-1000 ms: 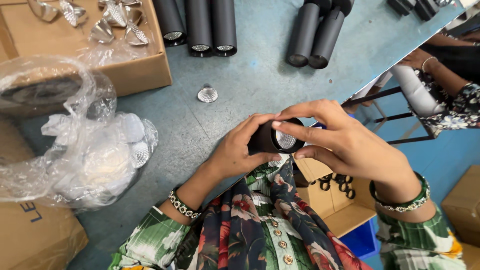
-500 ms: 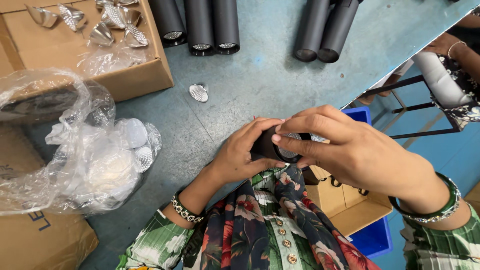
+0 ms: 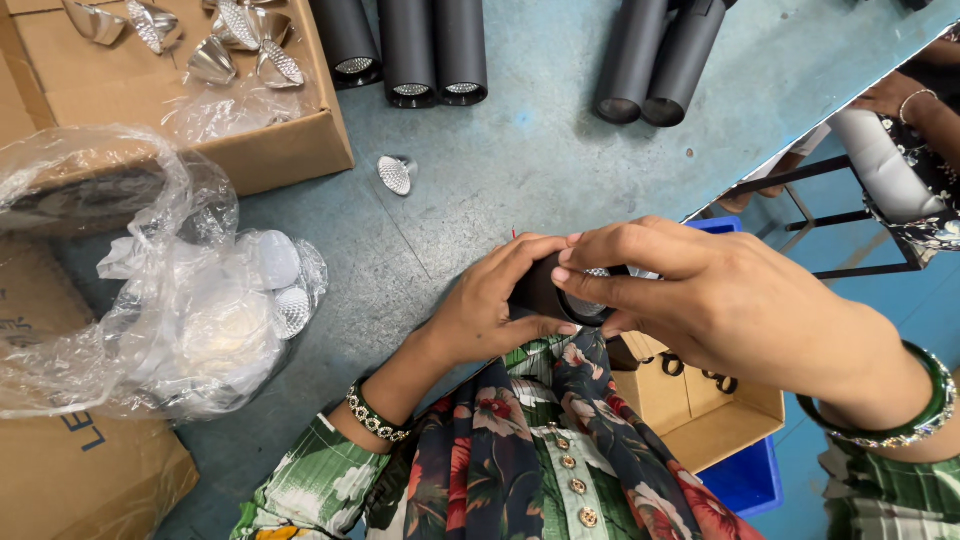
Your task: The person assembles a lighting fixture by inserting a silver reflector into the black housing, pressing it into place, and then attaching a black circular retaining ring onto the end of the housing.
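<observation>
Closest to the camera, a floral scarf (image 3: pixel 560 440) hung over a green patterned top, and just above it both hands met at the near edge of the blue-grey surface (image 3: pixel 500 190). The left hand (image 3: pixel 490 305) was curled around a short black cylindrical lamp housing (image 3: pixel 545 292), fingers wrapped over its side, a beaded bracelet (image 3: pixel 375 415) on the wrist. The right hand (image 3: pixel 700 290) closed over the housing's open end, its fingertips pressing on the rim where a bit of faceted silver reflector showed; a green bangle (image 3: pixel 915 410) circled that wrist. The housing sat between the two hands, held just over the surface's edge. Below the right hand, off the surface, an open cardboard box (image 3: pixel 700 420) held small black rings and rested in a blue bin (image 3: pixel 745 480). To the left lay a crumpled clear plastic bag (image 3: pixel 170 300) with silver reflectors inside. Farther out, a single loose reflector (image 3: pixel 397 173) lay on the surface, well apart from the hands. Beyond it, a cardboard box (image 3: pixel 270 150) carried more silver reflectors, and black tube-shaped lamp housings (image 3: pixel 430 50) lay in a row at the far edge, with two more (image 3: pixel 660 60) to the right. At the far right, another person's arm (image 3: pixel 920 110) showed beside a white cylinder (image 3: pixel 880 165).
</observation>
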